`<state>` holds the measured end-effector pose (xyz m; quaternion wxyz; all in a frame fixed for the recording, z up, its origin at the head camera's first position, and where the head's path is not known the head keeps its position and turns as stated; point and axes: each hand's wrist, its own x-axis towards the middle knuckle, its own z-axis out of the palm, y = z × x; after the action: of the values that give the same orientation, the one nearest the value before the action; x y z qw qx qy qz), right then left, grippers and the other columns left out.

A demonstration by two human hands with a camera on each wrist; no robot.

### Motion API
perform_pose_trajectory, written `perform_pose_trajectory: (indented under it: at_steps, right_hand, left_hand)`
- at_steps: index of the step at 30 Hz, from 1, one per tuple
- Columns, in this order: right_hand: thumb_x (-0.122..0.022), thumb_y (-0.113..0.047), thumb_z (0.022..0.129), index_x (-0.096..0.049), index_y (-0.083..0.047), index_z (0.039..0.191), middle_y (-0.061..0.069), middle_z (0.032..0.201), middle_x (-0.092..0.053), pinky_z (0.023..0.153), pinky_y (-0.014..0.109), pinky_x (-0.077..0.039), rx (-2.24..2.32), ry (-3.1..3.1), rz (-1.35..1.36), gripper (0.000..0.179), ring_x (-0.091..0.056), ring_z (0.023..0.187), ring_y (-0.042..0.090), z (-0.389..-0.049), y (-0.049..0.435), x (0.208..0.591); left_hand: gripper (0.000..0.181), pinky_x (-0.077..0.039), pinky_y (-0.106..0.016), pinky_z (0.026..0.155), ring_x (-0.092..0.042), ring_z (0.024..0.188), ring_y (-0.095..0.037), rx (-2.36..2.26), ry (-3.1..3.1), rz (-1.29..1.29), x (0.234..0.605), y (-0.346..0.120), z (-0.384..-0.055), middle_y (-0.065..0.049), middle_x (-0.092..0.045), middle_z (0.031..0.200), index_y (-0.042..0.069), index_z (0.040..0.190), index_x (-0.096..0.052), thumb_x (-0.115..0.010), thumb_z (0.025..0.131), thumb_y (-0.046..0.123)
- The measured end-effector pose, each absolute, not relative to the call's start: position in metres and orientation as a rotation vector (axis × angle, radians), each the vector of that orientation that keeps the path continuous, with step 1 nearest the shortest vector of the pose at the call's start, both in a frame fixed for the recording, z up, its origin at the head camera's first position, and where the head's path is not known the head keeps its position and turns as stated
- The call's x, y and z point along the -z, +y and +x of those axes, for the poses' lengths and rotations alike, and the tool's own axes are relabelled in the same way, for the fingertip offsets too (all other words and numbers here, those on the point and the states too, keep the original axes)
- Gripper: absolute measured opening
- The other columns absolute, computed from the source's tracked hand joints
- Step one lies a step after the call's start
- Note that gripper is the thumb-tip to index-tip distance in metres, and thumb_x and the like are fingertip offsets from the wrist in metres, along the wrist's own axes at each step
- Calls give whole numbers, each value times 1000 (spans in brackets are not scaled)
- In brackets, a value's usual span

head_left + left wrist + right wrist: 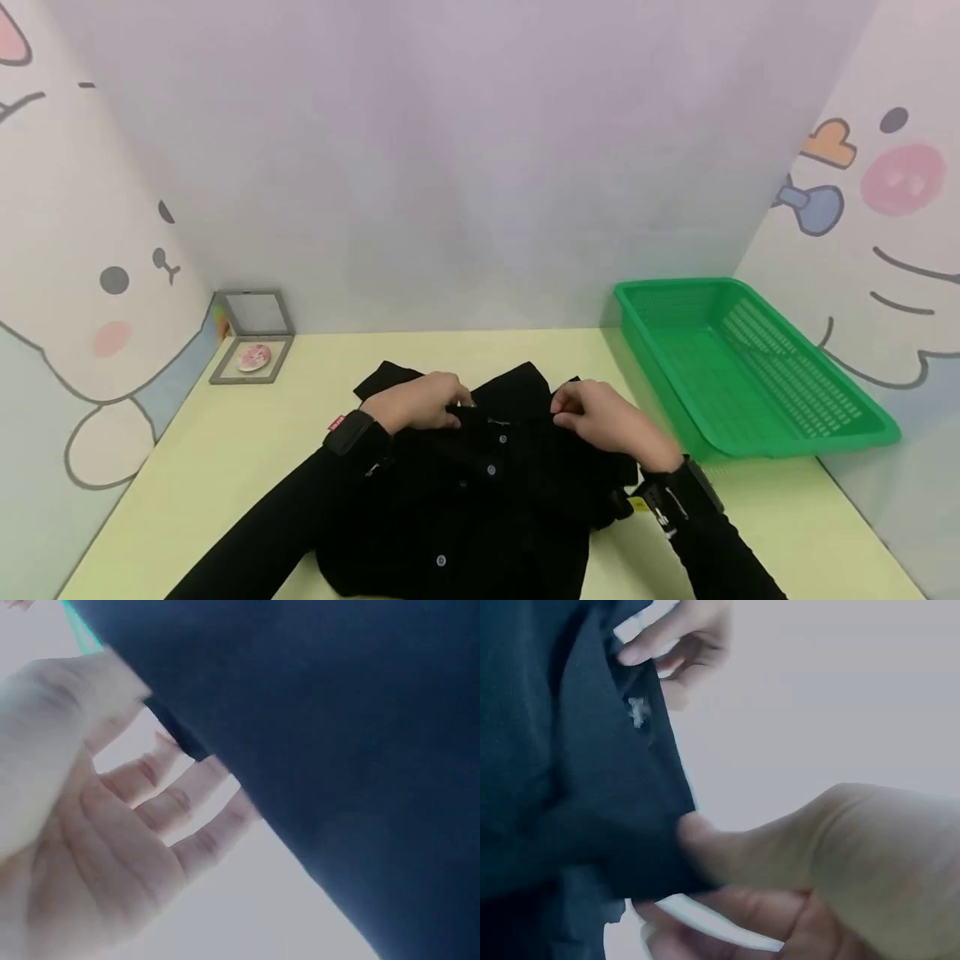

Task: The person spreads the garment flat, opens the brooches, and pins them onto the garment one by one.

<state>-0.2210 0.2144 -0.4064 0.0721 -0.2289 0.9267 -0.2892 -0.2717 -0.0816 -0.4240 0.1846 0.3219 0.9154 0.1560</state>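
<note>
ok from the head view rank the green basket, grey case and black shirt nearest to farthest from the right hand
1. Black shirt, pinched in the right hand
2. Green basket, to that hand's right
3. Grey case, far left, by the back wall

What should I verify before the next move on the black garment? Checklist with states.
1. Left hand grips the top edge: ok.
2. Right hand pinches the edge, thumb on top: ok.
3. Black garment lies smooth: not ok, folds show.
4. All buttons fastened: cannot tell, the fabric is too dark.
5. Green basket apart from the garment: ok, off to the right.
6. Grey case shut: not ok, lid raised.
</note>
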Motion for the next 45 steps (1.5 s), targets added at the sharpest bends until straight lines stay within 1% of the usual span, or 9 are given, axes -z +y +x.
perform_pose_trajectory:
  at_steps: [7,12,15,19,23,28,34,37,45]
  right_hand:
    - [-69,-19,101,-64,-3,123,8,110,-70,77,27,-55,1225,2582,-705,28,-67,91,12,-208,226,418]
    - [-72,-24,99,-68,-7,119,4,96,-69,66,26,-50,1227,2479,-699,26,-59,73,7,-204,231,439]
    - [-71,-24,99,-69,-12,108,1,84,-68,62,26,-48,1250,2478,-729,16,-57,67,7,-206,229,443]
    - [-69,-24,101,-67,-13,106,-1,86,-68,65,26,-50,1269,2536,-761,12,-61,70,8,-206,221,438]
    - [-69,-20,100,-67,-15,106,-4,86,-68,66,27,-54,1197,2656,-784,9,-64,73,8,-210,213,419]
    - [-69,-19,101,-65,-15,105,-5,79,-61,60,28,-46,1103,2773,-856,8,-52,64,7,-234,210,380]
    - [-60,-17,106,-51,-7,107,4,91,-50,72,39,-37,1029,2893,-900,14,-46,77,17,-284,207,343]
    - [-57,-16,107,-45,-3,108,13,97,-48,77,44,-33,1023,2937,-868,18,-52,86,27,-315,204,339]
    - [-62,-15,105,-51,1,106,28,115,-60,96,51,-52,995,3023,-686,20,-63,110,45,-388,184,391]
  left_hand:
    - [15,-51,-30,75,-60,77,-10,-846,2581,1048,437,-111,-250,2,-69,106,17,118,-65,-61,105,16]
    - [24,-54,-36,98,-67,112,-16,-1179,2610,1040,445,-133,-232,-1,-69,127,22,126,-66,-66,103,26]
    - [39,-55,-36,92,-66,111,-18,-1221,2581,984,444,-144,-225,-3,-66,131,18,134,-61,-73,98,27]
    - [37,-48,-22,64,-56,67,-2,-1092,2459,987,442,-161,-219,6,-67,88,8,126,-66,-78,93,19]
    - [14,-39,-18,55,-40,51,3,-1071,2448,1006,432,-171,-219,11,-45,60,14,87,-65,-75,96,19]
    - [35,-36,-23,57,-39,55,-5,-1120,2708,918,397,-174,-237,6,-45,66,12,74,-48,-73,97,22]
    - [28,-51,-33,72,-66,80,-20,-1181,2921,856,353,-166,-277,-2,-64,81,12,80,-51,-68,101,18]
    - [35,-41,-38,73,-59,76,-24,-1168,3001,825,344,-159,-301,-6,-55,76,10,79,-41,-65,103,18]
    - [55,-23,-30,59,-28,53,-14,-1024,3194,565,377,-144,-357,3,-27,57,17,61,-30,-73,95,13]
